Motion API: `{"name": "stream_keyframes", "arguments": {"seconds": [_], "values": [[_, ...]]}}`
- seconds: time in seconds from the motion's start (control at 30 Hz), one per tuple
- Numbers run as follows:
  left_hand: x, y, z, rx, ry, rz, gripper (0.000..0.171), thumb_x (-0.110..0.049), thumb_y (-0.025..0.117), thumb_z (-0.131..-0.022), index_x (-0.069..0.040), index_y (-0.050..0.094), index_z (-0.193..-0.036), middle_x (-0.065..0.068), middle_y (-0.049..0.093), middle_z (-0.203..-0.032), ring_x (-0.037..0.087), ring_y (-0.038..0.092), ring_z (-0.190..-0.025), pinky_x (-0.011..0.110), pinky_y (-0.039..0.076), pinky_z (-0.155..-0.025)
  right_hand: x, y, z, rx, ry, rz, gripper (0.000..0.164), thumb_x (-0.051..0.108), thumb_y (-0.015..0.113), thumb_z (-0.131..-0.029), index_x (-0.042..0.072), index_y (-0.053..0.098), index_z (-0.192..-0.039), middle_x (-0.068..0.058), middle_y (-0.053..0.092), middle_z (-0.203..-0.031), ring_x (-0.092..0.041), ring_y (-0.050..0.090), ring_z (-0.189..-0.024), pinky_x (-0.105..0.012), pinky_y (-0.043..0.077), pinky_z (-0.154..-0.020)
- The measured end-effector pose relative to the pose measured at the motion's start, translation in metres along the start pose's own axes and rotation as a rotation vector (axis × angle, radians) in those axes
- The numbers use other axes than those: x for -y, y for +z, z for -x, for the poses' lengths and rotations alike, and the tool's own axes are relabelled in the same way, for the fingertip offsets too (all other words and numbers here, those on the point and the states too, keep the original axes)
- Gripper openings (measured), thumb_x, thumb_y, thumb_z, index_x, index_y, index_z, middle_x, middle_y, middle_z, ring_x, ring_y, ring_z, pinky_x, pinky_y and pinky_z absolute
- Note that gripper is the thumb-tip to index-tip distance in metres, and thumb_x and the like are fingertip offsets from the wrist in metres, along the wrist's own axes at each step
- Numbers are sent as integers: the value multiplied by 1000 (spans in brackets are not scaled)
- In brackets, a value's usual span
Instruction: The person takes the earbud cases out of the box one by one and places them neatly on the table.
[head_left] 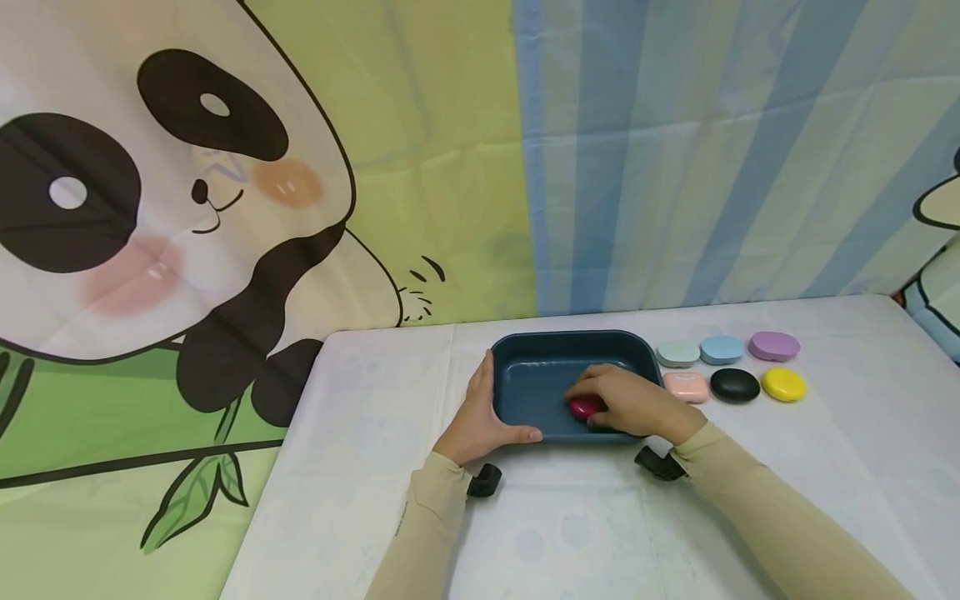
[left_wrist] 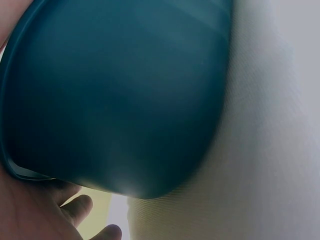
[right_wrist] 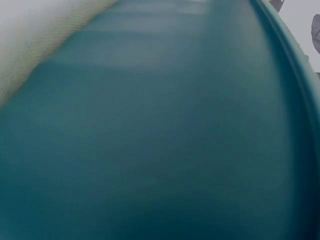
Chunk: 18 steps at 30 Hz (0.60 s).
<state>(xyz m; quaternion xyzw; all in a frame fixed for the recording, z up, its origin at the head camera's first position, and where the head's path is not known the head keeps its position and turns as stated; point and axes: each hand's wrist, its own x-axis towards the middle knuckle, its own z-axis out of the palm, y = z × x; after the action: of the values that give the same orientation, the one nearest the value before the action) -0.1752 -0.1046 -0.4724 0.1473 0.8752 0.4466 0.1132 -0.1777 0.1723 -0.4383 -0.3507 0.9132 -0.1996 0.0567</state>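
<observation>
A dark blue rectangular tray [head_left: 525, 392] with rounded corners and a raised rim lies on the white table. My left hand [head_left: 480, 421] is spread around its front left corner, with straight fingers along the left side and the thumb along the front rim. Inside the tray, toward the front right, my right hand [head_left: 626, 400] pinches a small glossy red rounded object [head_left: 585, 407] between thumb and fingers. The left wrist view has the tray's outer wall [left_wrist: 120, 100] and part of the left hand [left_wrist: 40, 210]. Only the tray's outer side [right_wrist: 165, 125] fills the right wrist view; the right hand is hidden there.
Right of the tray, two rows of small rounded objects lie on the table: mint [head_left: 678, 353], light blue [head_left: 722, 350] and purple [head_left: 774, 346] behind; pink [head_left: 686, 387], black [head_left: 735, 385] and yellow [head_left: 783, 384] in front. A printed cloth backdrop [head_left: 450, 167] hangs behind.
</observation>
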Motion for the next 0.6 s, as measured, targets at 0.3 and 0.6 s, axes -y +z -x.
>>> {"name": "stream_keyframes", "arguments": {"seconds": [0.3, 0.6], "values": [[-1, -1, 0, -2, -6, -7, 140, -47, 92, -69, -32, -13, -160, -4, -3, -168, 21, 7, -153, 54, 26, -118, 2, -5, 8, -92, 11, -5, 40, 10, 80, -86, 9, 70, -125, -11, 63, -123, -31, 58, -113, -44, 55, -88], [0, 1, -1, -10, 0, -21, 143, -50, 92, -66, -26, -11, -161, -2, -1, -169, 20, 8, -153, 51, 27, -118, 5, -18, 24, -165, 48, 4, 43, 11, 79, -87, 10, 69, -129, -11, 61, -127, -32, 56, -115, -43, 56, -86]]}}
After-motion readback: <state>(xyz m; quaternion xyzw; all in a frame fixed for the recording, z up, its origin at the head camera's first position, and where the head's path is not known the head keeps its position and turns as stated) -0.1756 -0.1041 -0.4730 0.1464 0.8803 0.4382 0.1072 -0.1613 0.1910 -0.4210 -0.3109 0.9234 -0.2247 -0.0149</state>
